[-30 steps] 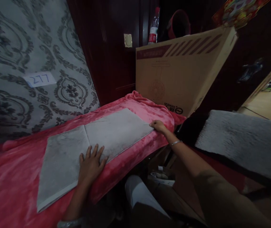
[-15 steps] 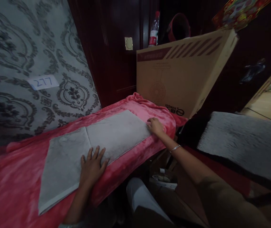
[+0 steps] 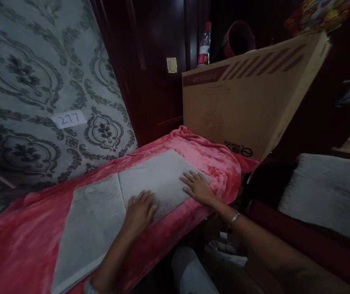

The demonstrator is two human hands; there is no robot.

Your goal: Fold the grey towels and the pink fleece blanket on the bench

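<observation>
A long grey cloth (image 3: 98, 216) lies flat on a pink plush blanket (image 3: 21, 249), with a crease or seam crossing it left of the middle. My left hand (image 3: 140, 210) rests over its near side just right of that line; the fingers are apart and slightly blurred. On the cloth's right part lies my right hand (image 3: 198, 188), palm down with fingers spread. Neither hand grips anything. The far right corner of the cloth shows just beyond my right fingers and hand.
Behind the blanket stands a large cardboard box (image 3: 233, 98), with a plastic bottle (image 3: 205, 47) behind its top edge. A grey fuzzy seat cover (image 3: 331, 196) is at the right. Patterned wallpaper (image 3: 28, 77) rises at the left. A small open box (image 3: 227, 249) sits below the blanket's edge.
My left hand has moved right along the cloth, past the crease. The right hand has shifted from the cloth's right edge onto its surface, fingers now spread. The view has shifted slightly.
</observation>
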